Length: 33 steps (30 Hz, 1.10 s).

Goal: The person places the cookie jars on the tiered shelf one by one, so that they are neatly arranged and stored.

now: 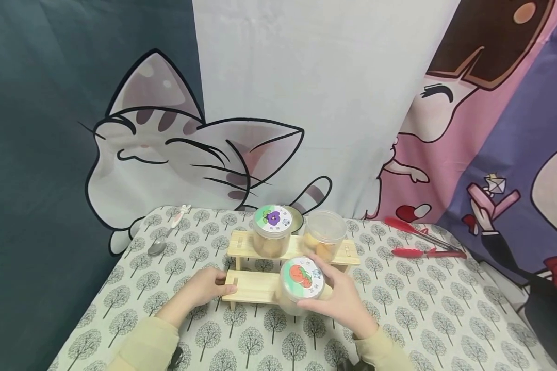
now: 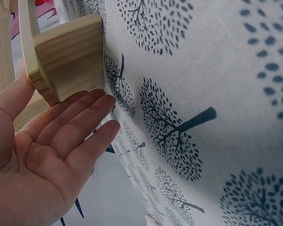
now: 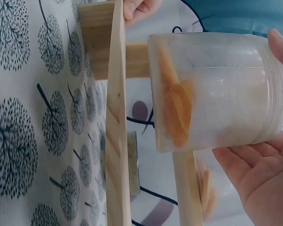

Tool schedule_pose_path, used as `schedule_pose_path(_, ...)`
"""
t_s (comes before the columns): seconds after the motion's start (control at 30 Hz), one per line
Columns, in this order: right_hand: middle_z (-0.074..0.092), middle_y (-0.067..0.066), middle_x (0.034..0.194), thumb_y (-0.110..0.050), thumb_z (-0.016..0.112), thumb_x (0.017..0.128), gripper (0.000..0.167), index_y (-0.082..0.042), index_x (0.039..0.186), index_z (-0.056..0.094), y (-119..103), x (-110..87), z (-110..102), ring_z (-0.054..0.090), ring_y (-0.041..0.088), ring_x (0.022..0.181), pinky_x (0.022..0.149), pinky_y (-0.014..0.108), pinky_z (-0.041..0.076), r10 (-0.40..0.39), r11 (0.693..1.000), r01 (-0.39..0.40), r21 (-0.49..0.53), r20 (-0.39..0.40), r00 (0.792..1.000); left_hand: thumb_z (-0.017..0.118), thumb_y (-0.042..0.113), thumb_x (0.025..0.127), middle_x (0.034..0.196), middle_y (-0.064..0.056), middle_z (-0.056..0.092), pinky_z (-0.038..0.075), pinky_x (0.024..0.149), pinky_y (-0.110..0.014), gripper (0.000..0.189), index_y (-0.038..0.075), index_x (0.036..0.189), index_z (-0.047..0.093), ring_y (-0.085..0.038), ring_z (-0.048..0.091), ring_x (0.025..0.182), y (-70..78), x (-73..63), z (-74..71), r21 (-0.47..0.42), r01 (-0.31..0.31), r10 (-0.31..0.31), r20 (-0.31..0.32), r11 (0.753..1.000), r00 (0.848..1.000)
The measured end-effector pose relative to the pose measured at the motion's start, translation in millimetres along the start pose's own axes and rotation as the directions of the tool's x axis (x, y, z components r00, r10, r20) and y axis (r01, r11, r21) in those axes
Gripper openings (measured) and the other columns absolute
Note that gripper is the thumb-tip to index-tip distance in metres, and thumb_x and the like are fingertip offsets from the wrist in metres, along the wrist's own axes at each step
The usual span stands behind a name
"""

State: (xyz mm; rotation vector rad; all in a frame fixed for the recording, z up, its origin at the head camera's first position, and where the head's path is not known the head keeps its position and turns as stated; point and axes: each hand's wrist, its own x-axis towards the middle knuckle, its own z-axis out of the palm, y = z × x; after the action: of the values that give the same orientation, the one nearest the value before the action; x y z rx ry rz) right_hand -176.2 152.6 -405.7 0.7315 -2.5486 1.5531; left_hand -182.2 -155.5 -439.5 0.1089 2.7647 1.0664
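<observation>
My right hand (image 1: 342,299) grips a clear plastic jar (image 3: 221,89) near its lid, fingers on one side and thumb on the other. The jar's lid (image 1: 301,278) is green and white with a strawberry picture. Orange slices (image 3: 178,110) lie at the jar's bottom, and a gap shows between that bottom and the lower shelf in the right wrist view. With my left hand (image 1: 208,285) I hold the left end of a two-step wooden rack (image 1: 255,287), thumb over the board and fingers beneath. Those fingers (image 2: 68,125) extend fairly straight under the board's edge.
On the upper step stand a jar with a purple-flower lid (image 1: 273,221) and a lidless jar (image 1: 326,229) holding orange pieces. A round container (image 1: 297,219) sits behind. A spoon (image 1: 157,249) lies left, red-tipped tongs (image 1: 408,252) right, on the tree-print cloth (image 1: 250,340).
</observation>
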Motion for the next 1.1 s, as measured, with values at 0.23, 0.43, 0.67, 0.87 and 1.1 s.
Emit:
schedule_pose_path(0.23, 0.057, 0.004, 0.133, -0.034, 0.09, 0.06, 0.093, -0.008, 0.138, 0.047, -2, 8.5, 15, 0.052, 0.022, 0.123, 0.102, 0.041, 0.042, -0.03, 1.0, 0.03, 0.0, 0.02, 0.999, 0.075, 0.031, 0.078, 0.096, -0.01, 0.068, 0.046, 0.09, -0.055, 0.039, 0.003, 0.105, 0.07, -0.027, 0.062, 0.091, 0.3, -0.3, -0.7, -0.009, 0.007, -0.007, 0.005, 1.0, 1.0)
schedule_pose_path(0.43, 0.055, 0.007, 0.135, -0.038, 0.089, 0.06, 0.091, -0.01, 0.138, 0.049, -2, 12.7, 27, 0.053, 0.022, 0.123, 0.101, 0.042, 0.043, -0.047, 0.998, 0.047, -0.031, 0.01, 0.999, 0.075, 0.031, 0.078, 0.092, -0.006, 0.067, 0.048, 0.087, -0.051, 0.035, 0.005, 0.102, 0.071, -0.022, 0.061, 0.087, 1.6, -0.2, 0.0, -0.011, 0.023, -0.023, 0.003, 1.0, 1.0)
schedule_pose_path(0.67, 0.063, -0.003, 0.123, -0.041, 0.09, 0.057, 0.094, -0.012, 0.137, 0.05, -2, 13.1, 37, 0.059, 0.016, 0.112, 0.098, 0.044, 0.046, -0.013, 0.998, 0.011, -0.061, -0.037, 0.999, 0.075, 0.031, 0.078, 0.09, -0.005, 0.067, 0.049, 0.085, -0.049, 0.034, 0.006, 0.101, 0.072, -0.019, 0.06, 0.084, 2.6, 0.7, 1.9, -0.016, 0.019, -0.019, 0.004, 1.0, 1.0)
schedule_pose_path(0.87, 0.064, -0.003, 0.12, -0.048, 0.087, 0.057, 0.097, -0.013, 0.139, 0.048, -4, 13.2, 47, 0.06, 0.017, 0.111, 0.096, 0.048, 0.046, -0.002, 0.995, -0.003, -0.103, -0.05, 0.999, 0.075, 0.031, 0.078, 0.091, -0.005, 0.068, 0.049, 0.086, -0.05, 0.034, 0.006, 0.101, 0.072, -0.02, 0.061, 0.085, 1.8, -0.1, 2.1, -0.019, 0.035, -0.035, -0.002, 0.999, 0.999)
schedule_pose_path(1.1, 0.063, 0.0, 0.123, -0.05, 0.086, 0.058, 0.099, -0.009, 0.14, 0.046, -5, 14.8, 56, 0.058, 0.021, 0.112, 0.096, 0.049, 0.045, 0.009, 0.994, -0.015, -0.104, -0.052, 0.999, 0.075, 0.03, 0.079, 0.091, -0.005, 0.067, 0.049, 0.087, -0.05, 0.031, 0.007, 0.099, 0.072, -0.02, 0.061, 0.085, -1.6, 0.6, 2.5, -0.03, 0.03, -0.03, -0.003, 0.999, 1.0)
